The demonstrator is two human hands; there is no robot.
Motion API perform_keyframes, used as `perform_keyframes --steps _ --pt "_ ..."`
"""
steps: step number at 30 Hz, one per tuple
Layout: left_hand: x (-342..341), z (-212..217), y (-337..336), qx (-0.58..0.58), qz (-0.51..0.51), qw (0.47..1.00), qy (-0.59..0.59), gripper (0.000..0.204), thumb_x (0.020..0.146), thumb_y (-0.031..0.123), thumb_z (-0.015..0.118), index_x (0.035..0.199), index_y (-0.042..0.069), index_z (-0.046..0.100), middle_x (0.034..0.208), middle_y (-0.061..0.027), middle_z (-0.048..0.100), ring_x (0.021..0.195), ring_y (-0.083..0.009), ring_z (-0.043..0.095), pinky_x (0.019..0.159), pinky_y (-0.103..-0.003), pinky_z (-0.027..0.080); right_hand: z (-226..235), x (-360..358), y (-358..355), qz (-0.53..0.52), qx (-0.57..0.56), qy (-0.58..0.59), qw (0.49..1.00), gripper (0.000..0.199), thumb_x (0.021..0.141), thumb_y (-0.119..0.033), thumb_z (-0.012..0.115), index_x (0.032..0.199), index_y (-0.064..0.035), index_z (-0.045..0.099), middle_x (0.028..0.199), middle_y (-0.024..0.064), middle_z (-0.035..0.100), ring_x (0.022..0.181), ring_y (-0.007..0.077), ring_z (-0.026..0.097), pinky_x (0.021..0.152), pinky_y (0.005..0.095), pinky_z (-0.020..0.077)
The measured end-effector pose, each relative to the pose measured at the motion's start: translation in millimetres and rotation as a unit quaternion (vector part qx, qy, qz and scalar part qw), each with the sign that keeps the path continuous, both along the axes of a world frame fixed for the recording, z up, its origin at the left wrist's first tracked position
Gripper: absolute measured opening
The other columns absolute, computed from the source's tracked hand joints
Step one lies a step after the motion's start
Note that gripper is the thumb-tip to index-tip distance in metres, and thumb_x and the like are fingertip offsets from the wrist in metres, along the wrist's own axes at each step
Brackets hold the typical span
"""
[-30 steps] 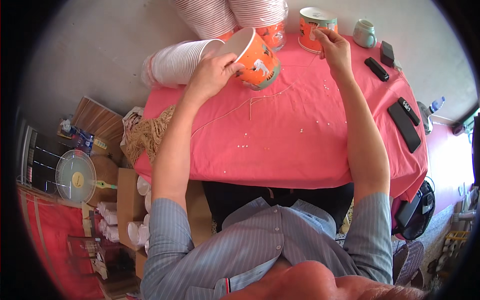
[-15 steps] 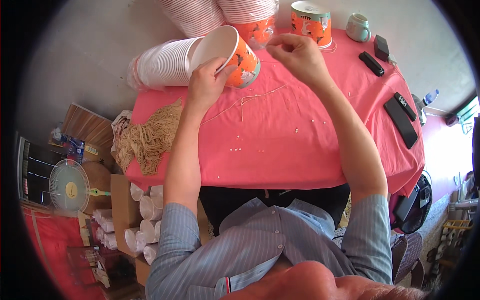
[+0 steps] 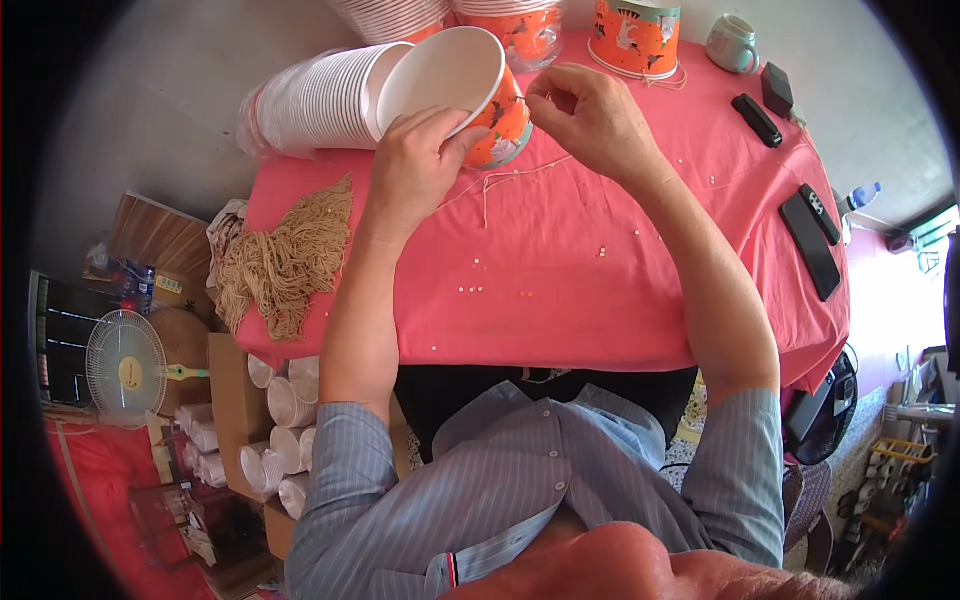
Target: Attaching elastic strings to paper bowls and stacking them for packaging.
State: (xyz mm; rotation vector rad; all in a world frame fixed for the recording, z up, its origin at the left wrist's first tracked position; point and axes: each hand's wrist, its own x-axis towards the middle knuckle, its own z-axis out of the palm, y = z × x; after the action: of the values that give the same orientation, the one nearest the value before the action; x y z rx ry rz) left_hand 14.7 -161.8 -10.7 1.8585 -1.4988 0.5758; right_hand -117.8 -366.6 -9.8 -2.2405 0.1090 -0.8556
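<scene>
My left hand (image 3: 412, 165) grips the rim of a large paper bucket (image 3: 432, 82), white inside and orange with printed figures outside. The bucket lies tilted, its mouth turned toward the upper left. At its orange side, my right hand (image 3: 592, 118) has thumb and forefinger pinched together; a thin dark thing shows at the fingertips, too small to name. Below the bucket, a thin pale cord (image 3: 487, 200) lies on the pink cloth. Left of my left forearm is a heap of tan cords (image 3: 290, 255).
A nested stack of white buckets (image 3: 320, 100) in clear plastic lies left of the held one. At the back stand an upside-down orange bucket (image 3: 634, 40) and a mug (image 3: 733, 45). Phones (image 3: 810, 245) lie at the right edge of the pink-covered table (image 3: 540, 325). Small white bits are scattered.
My right hand has come down and left to the bucket's outer side. The bucket has shifted slightly, still in my left hand. The whole view has moved a little.
</scene>
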Motion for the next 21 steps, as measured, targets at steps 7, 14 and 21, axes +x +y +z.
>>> perform_keyframes --steps 7,14,21 --pt "-3.3 -1.2 -1.7 0.006 -0.003 1.000 -0.024 0.018 0.093 0.015 0.082 0.105 0.002 0.076 0.094 -0.0112 0.076 0.088 -0.0332 0.073 0.081 -0.044 0.054 -0.9 0.1 2.0 -0.006 0.002 0.013 1.000 0.021 0.099 -0.018 0.072 0.100 0.0018 0.075 0.078 0.0044 0.065 0.067 0.0102 0.055 0.065 0.0321 0.0483" --pt "-3.9 -2.5 -3.2 0.009 -0.007 1.000 -0.023 0.019 0.093 0.015 0.082 0.105 0.001 0.075 0.095 -0.0110 0.077 0.088 -0.0326 0.073 0.082 -0.044 0.054 -3.4 1.8 -0.4 -0.009 0.001 0.010 1.000 0.021 0.099 -0.020 0.072 0.101 0.0009 0.075 0.079 0.0062 0.066 0.068 0.0119 0.057 0.066 0.0331 0.0493" --pt "-5.3 -3.2 -5.6 0.017 -0.009 0.999 -0.032 0.020 0.092 0.016 0.083 0.104 0.002 0.076 0.095 -0.0114 0.077 0.088 -0.0326 0.073 0.082 -0.044 0.054 -6.7 3.7 -2.0 -0.010 0.008 0.019 1.000 0.023 0.098 -0.022 0.071 0.102 0.0007 0.076 0.079 0.0072 0.067 0.068 0.0132 0.058 0.067 0.0345 0.0497"
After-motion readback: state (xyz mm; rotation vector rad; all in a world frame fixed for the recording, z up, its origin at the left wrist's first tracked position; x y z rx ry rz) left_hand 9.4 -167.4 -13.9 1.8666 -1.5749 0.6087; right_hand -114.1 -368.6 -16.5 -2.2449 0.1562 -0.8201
